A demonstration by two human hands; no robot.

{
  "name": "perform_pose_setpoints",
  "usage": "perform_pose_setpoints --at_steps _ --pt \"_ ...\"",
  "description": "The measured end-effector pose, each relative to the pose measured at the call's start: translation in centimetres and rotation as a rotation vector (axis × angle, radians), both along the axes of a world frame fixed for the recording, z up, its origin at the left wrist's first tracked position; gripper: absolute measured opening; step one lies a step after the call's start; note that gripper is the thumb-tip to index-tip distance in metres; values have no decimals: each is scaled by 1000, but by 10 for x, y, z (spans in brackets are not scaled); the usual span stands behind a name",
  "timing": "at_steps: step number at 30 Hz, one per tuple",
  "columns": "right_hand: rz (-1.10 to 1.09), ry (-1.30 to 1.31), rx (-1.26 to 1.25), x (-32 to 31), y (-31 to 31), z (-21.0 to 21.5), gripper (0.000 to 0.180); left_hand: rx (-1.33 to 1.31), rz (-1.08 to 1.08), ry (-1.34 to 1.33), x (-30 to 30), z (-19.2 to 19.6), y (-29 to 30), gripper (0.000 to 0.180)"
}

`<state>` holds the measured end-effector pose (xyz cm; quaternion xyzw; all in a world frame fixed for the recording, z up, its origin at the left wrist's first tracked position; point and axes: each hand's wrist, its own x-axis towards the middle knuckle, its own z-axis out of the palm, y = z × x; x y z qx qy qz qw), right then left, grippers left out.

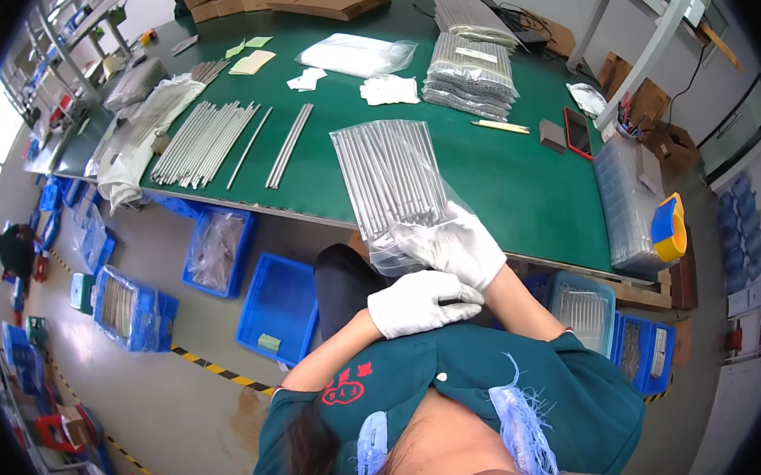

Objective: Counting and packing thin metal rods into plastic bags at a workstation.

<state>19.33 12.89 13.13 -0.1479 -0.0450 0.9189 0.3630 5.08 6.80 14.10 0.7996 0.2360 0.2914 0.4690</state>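
My right hand (456,248), in a white glove, grips the lower end of a clear plastic bag of metal rods (391,170). The bag is tilted up over the table's front edge, its rods lying side by side in a flat layer. Just below, close to the right wrist, my left hand (416,306) is also gloved in white. Its fingers stretch to the right with a gap between them, and I see nothing in them. On the green table (308,207), to the left of the bag, lie a few loose metal rods (289,147) and a wide row of more rods (206,142).
Stacked bagged rods (470,72) lie at the back right, near a yellow cutter knife (501,127) and a red-edged phone (577,132). White gloves (390,89) and a plastic sheet pile (355,56) sit farther back. A blue bin (278,306) stands on the floor at left.
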Motion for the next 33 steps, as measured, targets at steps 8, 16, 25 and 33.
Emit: perform_pose_setpoints --at_steps 8,16,25,33 --pt "-170 -1058 712 60 -43 26 28 607 540 119 0 -18 14 9" --pt "-307 -1814 1512 28 -17 -2 55 843 759 671 20 -32 72 52" --pt "179 -2232 1153 54 -6 10 41 813 685 601 22 -33 80 63" --pt "-202 -1658 1653 -8 -12 45 35 198 621 -88 -29 -51 82 57"
